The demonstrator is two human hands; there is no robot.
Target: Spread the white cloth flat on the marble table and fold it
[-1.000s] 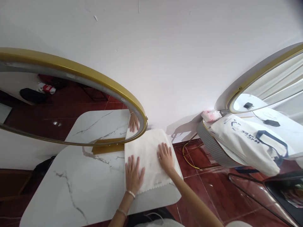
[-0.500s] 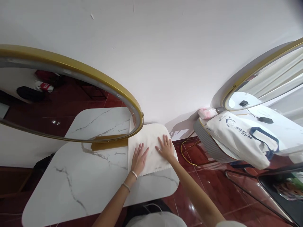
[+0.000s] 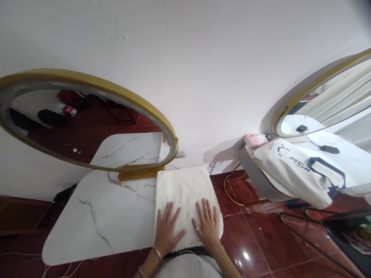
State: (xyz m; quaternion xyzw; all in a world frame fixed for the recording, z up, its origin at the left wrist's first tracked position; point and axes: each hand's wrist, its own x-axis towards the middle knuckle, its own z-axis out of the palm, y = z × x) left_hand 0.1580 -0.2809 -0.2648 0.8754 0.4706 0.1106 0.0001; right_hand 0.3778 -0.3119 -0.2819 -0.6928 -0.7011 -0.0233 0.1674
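Observation:
A white cloth [image 3: 185, 185] with scalloped edges lies spread over the right end of the marble-patterned table [image 3: 124, 224]. My left hand [image 3: 168, 229] rests flat on its lower left part, fingers spread, with a bracelet at the wrist. On the lower right part lies my right hand [image 3: 208, 224], palm down and fingers apart, wearing a ring. The cloth's near edge reaches the table's front edge, close to my body. Neither hand grips anything; both press on or touch the cloth.
A round gold-framed mirror [image 3: 171, 131] stands on a gold base [image 3: 139, 174] at the table's back. To the right, another table holds a white tote bag [image 3: 292, 166], a pink tissue pack [image 3: 255, 139] and a black adapter [image 3: 329, 149]. A dark chair [image 3: 348, 235] stands at lower right.
Both hands have moved toward my body along with the cloth, which slid from near the wall to the table's front edge. The camera view has shifted slightly.

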